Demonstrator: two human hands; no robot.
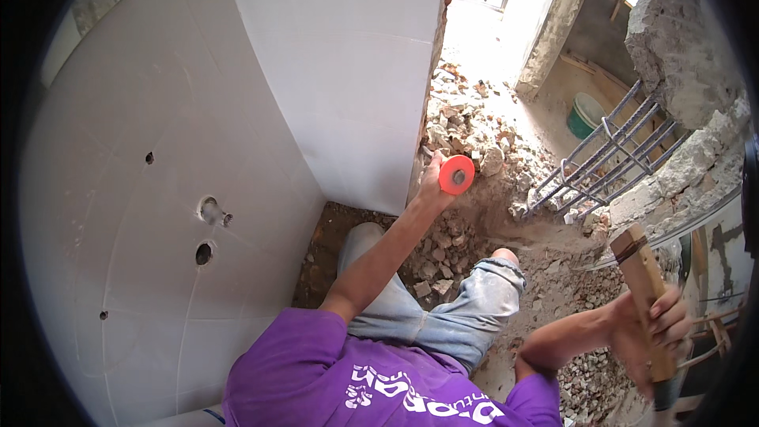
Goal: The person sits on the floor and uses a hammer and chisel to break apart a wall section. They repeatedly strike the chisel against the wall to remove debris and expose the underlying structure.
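My left hand [432, 177] is closed around a chisel [458, 177] with a round orange-red guard. The chisel's grey struck end faces up, and its tip is hidden below the guard. It stands over broken masonry, beside the edge of the white wall panel [348, 71]. On the right, my right hand [660, 320] is wrapped round the wooden handle of a hammer [639, 267], raised away from the chisel. Dark binding circles the handle's upper end. The lower end is blurred, and I cannot make out the hammer's head.
Rubble [470, 115] covers the ground around my knees and the doorway. Bare steel reinforcing bars [605, 154] jut from broken concrete [684, 47] at right. A green bucket [586, 117] stands beyond them. Close on my left, a tiled wall [150, 213] has several holes.
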